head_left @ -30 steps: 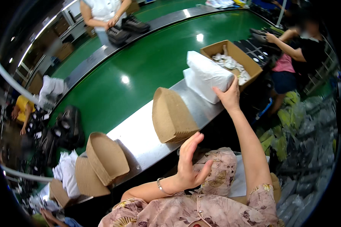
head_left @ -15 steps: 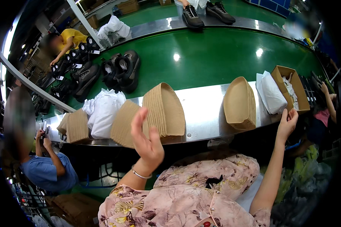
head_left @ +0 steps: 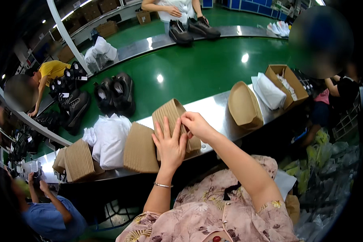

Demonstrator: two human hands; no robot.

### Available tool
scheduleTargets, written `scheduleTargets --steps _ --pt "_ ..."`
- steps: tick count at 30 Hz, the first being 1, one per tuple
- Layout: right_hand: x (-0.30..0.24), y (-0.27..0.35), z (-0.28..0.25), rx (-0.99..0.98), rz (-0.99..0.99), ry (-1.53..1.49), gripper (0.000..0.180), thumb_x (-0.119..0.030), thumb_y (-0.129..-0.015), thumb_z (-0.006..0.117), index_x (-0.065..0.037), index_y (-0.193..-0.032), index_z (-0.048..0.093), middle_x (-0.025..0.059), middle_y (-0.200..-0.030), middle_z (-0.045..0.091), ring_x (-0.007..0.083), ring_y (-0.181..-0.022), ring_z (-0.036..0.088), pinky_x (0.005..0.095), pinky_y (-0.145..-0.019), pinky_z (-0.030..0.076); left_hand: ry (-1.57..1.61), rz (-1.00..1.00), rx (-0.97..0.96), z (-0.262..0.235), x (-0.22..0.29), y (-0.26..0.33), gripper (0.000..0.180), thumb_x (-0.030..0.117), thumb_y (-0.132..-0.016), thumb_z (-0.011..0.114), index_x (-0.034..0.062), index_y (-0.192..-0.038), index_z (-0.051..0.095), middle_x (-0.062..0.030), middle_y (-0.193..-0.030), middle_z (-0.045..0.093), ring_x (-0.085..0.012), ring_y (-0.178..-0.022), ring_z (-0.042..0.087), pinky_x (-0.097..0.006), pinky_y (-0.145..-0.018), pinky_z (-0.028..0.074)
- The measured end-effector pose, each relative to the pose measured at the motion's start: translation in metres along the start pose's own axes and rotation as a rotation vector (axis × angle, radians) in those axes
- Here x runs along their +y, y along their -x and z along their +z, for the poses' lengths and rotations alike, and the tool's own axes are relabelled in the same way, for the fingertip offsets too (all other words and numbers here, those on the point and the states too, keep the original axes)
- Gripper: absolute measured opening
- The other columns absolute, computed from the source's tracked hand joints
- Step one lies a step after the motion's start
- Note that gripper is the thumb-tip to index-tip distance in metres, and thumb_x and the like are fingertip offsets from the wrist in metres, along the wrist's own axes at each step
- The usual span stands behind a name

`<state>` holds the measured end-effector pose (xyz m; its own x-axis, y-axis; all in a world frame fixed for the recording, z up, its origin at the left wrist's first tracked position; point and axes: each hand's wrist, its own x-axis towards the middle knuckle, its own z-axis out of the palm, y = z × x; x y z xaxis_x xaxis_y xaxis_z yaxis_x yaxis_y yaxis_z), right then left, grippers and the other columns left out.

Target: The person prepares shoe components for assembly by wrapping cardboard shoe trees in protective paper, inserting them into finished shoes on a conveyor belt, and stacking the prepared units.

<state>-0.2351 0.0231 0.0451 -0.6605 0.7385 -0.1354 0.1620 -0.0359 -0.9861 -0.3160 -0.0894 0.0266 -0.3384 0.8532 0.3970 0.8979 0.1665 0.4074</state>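
Observation:
A stack of nested brown moulded-paper inserts (head_left: 166,109) stands in front of me on the metal ledge. My left hand (head_left: 170,146) lies against this stack, its fingers spread and the thumb toward the right. At the stack's right edge, my right hand (head_left: 197,126) has its fingers closed on a paper insert; the fingertips are partly hidden. A second brown stack (head_left: 141,148) is just left of my left hand. Farther right stands another stack of boat-shaped inserts (head_left: 245,105), apart from both hands.
White paper bundles (head_left: 112,141) and more brown inserts (head_left: 80,160) line the ledge at left. White paper (head_left: 269,92) and an open carton (head_left: 284,82) are at right. Dark shoes (head_left: 116,94) sit on the green conveyor (head_left: 197,68). Co-workers are on several sides.
My right hand has come from beside the white paper at right to the stack in front of me. My left hand, raised before, now rests on that stack. The view has shifted.

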Motion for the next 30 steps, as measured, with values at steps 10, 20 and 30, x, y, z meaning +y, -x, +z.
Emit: scheduleTargets --steps 10,20,30 --pt "0.018 0.009 0.01 0.327 -0.29 0.43 0.019 -0.01 -0.086 0.045 0.005 -0.089 0.056 0.0142 -0.066 0.06 0.0201 -0.059 0.059 0.0335 -0.052 0.046 -0.082 0.022 -0.008 0.0 0.006 0.009 0.048 0.033 -0.09 0.046 0.0171 -0.135 0.039 -0.0176 -0.144 0.022 -0.0402 -0.134 0.012 -0.061 -0.101 0.014" --pt "-0.022 0.092 -0.055 0.801 -0.563 0.064 0.017 -0.011 -0.093 0.043 0.0 -0.101 0.052 0.0112 -0.078 0.058 0.0195 -0.069 0.056 0.0279 -0.064 0.045 -0.014 0.059 0.066 -0.004 0.0 0.008 0.049 0.034 -0.094 0.04 0.0096 -0.136 0.035 -0.0194 -0.146 0.018 -0.036 -0.135 0.011 -0.055 -0.104 0.014" --pt "0.044 0.243 -0.142 0.932 -0.189 -0.714 0.02 -0.012 -0.089 0.041 -0.003 -0.098 0.057 0.0011 -0.083 0.058 0.0078 -0.074 0.054 0.0202 -0.067 0.044 1.805 -0.478 -0.886 0.029 0.192 0.034 0.033 0.024 -0.094 0.046 -0.0011 -0.116 0.049 -0.009 -0.11 0.057 -0.0187 -0.1 0.056 -0.033 -0.085 0.046"
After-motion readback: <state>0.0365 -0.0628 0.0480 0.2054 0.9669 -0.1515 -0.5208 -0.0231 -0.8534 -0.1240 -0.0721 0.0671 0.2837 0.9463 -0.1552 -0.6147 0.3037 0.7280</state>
